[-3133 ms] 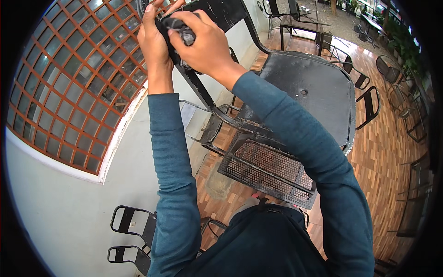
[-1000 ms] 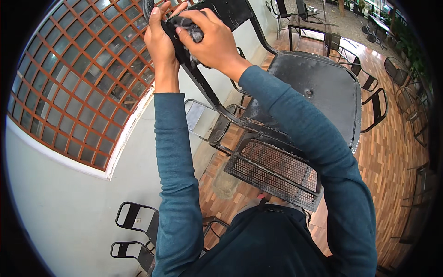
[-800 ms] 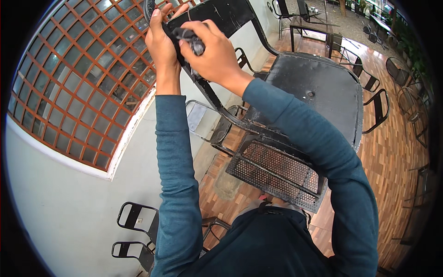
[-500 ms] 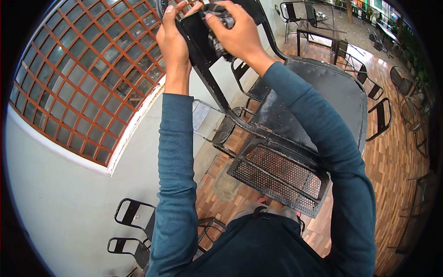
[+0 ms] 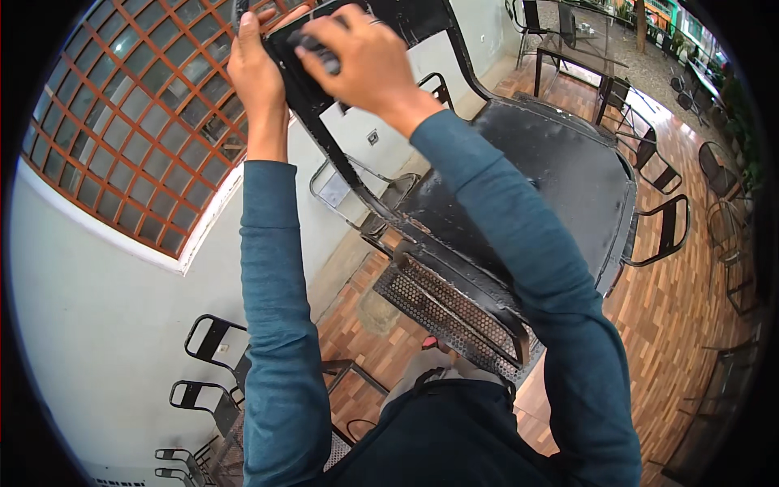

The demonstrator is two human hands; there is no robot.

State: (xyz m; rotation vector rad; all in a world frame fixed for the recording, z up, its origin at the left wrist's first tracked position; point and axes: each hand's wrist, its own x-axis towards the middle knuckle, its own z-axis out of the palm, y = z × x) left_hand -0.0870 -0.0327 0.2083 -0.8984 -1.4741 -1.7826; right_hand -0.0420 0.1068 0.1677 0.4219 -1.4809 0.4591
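Observation:
A black metal chair [image 5: 341, 162] with a mesh seat [image 5: 454, 312] stands in front of me, its flat backrest [image 5: 406, 18] up at the top of the view. My left hand [image 5: 253, 61] grips the backrest's left edge. My right hand [image 5: 365, 57] presses a small dark object [image 5: 312, 45] against the backrest's face; I cannot tell what kind of object it is. Both arms, in blue-green sleeves, reach up from the lower edge.
A black metal table [image 5: 560, 170] stands right behind the chair. More black chairs [image 5: 661, 235] surround it, and others stand stacked at lower left [image 5: 207, 357]. A white wall with a red lattice window [image 5: 122, 122] is on the left. The floor is brick-patterned [image 5: 673, 325].
My right hand with the dark object has slid back and forth across the backrest. My left hand has kept its grip. The view has shifted slightly.

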